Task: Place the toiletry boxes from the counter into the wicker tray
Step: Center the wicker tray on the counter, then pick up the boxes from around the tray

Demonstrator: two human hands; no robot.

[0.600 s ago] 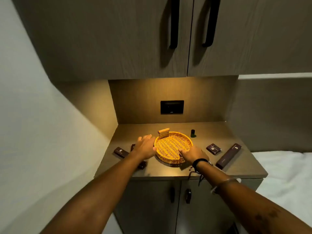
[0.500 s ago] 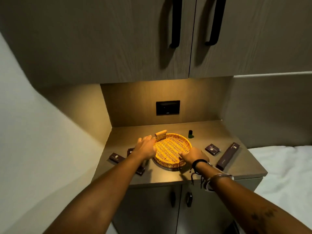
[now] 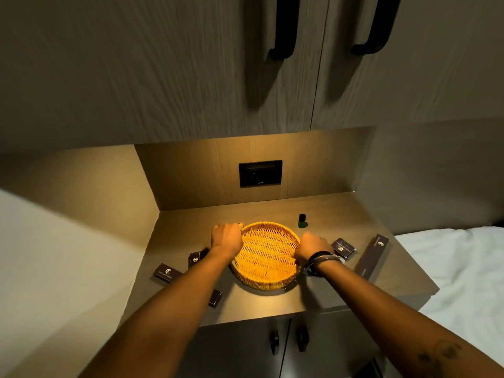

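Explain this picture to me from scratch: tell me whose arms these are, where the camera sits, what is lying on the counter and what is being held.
There is no machine here. A person wears a wide-angle camera on the head, so you look forward and down along their own two bare arms. The left hand and the right hand each grip an opposite side of the rim of a round wicker tray, which looks empty and sits on a brown counter below wall cupboards. Dark toiletry boxes lie around it: two flat ones to the left, another half hidden under the left forearm, a small one and a long one to the right. A small dark bottle stands behind the tray. No box is in the tray yet.
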